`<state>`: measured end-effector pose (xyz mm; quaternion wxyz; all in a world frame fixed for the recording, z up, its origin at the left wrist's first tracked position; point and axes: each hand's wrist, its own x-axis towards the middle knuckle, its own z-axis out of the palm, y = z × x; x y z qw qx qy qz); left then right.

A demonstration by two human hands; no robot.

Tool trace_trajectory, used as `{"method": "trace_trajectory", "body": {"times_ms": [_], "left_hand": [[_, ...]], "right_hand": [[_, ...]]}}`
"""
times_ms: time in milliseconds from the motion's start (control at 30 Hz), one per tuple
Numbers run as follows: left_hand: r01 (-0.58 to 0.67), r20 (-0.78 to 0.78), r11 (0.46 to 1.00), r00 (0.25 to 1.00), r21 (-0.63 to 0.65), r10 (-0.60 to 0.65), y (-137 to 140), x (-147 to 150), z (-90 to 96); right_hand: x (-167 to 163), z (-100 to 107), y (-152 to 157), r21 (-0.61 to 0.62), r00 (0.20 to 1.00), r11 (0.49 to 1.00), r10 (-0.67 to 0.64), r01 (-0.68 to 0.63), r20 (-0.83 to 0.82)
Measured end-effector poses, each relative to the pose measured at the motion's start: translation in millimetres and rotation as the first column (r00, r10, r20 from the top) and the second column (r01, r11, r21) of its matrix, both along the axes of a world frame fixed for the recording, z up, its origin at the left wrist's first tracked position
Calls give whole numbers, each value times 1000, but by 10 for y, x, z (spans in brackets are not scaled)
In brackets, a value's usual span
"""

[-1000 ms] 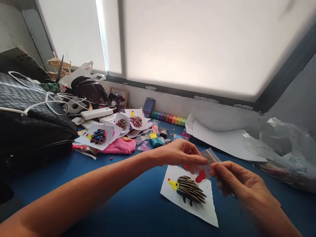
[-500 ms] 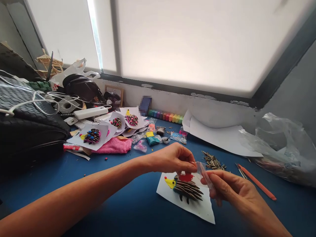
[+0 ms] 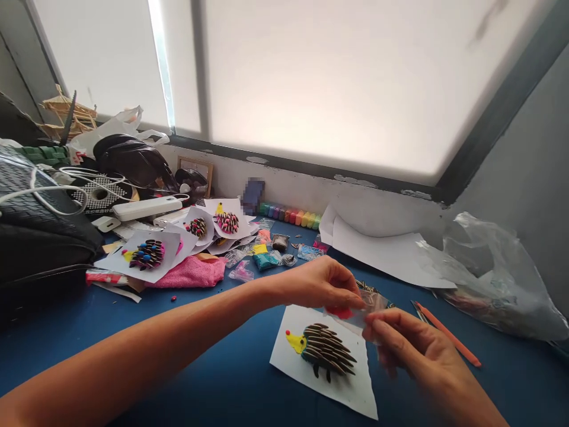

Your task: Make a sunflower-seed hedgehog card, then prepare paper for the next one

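Note:
Both hands meet over a blue table (image 3: 213,367). My left hand (image 3: 317,283) and my right hand (image 3: 400,347) pinch a small clear plastic bag (image 3: 362,309) with a lump of red clay (image 3: 340,312) inside it. Just below lies a white paper sheet (image 3: 351,388) bearing a hedgehog figure (image 3: 324,350) made of dark seeds with a yellow clay head and a red nose. A pile of sunflower seeds (image 3: 368,289) shows behind my left fingers.
An orange stick tool (image 3: 448,335) lies to the right, next to a crumpled clear plastic bag (image 3: 498,279). White paper sheets (image 3: 382,249) lean on the wall. Finished hedgehog sheets (image 3: 146,255), a pink cloth (image 3: 191,274), clay packets (image 3: 267,259) and a black woven bag (image 3: 40,237) crowd the left.
The view has shifted so the scene slid left. My hands lowered the small bag toward the top edge of the paper, and the red clay sits between my left fingertips.

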<state>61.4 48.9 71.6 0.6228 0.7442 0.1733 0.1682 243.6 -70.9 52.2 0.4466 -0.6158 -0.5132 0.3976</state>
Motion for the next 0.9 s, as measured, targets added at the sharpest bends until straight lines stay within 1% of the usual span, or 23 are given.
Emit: {"method": "trace_trajectory", "body": {"times_ms": [100,167,200,233,267,300,333,367,400,467,500,533,567,600,633,667,700,733,800,833,867,900], "left_hand": [[47,83,993,996,-112,-38,61,-11,-24],[70,93,991,994,-112,-60,84,-22,-40],[45,90,996,995,-71,-39,83,-24,-42],[-22,95,1000,995,-2,22,72,-21,-38],[-124,117,988,987,93,112,49,-14,-28],[-244,159,948,964,206,214,16,-3,-14],[-361,211,875,929,324,305,-27,11,2],[-443,258,781,896,440,363,-76,27,18],[-486,290,680,874,550,390,-128,43,32],[-509,350,460,852,728,390,-228,70,49],[-516,390,345,842,784,374,-270,79,53],[-531,437,242,828,812,350,-305,84,56],[-556,487,163,810,815,328,-331,86,59],[-578,524,116,793,807,310,-350,85,62],[-587,537,105,788,803,302,-362,83,66],[-579,523,131,797,805,303,-371,83,68],[-554,486,190,817,811,309,-378,86,66],[-511,428,268,848,817,314,-387,92,61],[-405,278,447,905,798,323,-411,116,36],[-364,211,527,920,768,329,-425,132,20],[-335,159,584,930,740,332,-439,149,2],[-312,123,612,936,727,331,-450,166,-15]], "right_hand": [[14,-19,14,-31,985,999,-34,29,-170],[21,-38,18,-70,972,997,-45,29,-231],[27,-52,22,-71,972,997,-50,35,-229],[35,-68,28,-58,977,997,-58,47,-206],[44,-86,35,-31,983,997,-69,65,-170],[54,-104,43,6,988,996,-84,86,-127],[61,-122,50,48,991,993,-100,104,-84],[64,-136,56,91,993,989,-112,116,-44],[62,-144,59,131,992,984,-122,122,-9],[44,-138,55,203,989,970,-144,132,42],[31,-125,49,227,985,963,-161,145,55],[19,-105,41,239,982,957,-180,161,60],[11,-83,32,244,979,954,-193,174,59],[8,-61,25,244,980,954,-193,174,56],[11,-44,19,247,981,954,-188,169,53],[17,-32,16,255,983,954,-176,156,59],[25,-30,14,266,984,954,-162,137,73],[31,-35,12,273,985,955,-148,119,91],[26,-63,6,289,984,952,-140,103,112],[10,-79,-2,294,984,951,-136,97,113],[-13,-92,-14,292,985,952,-133,96,111],[-42,-99,-27,285,984,953,-142,107,105]]}}
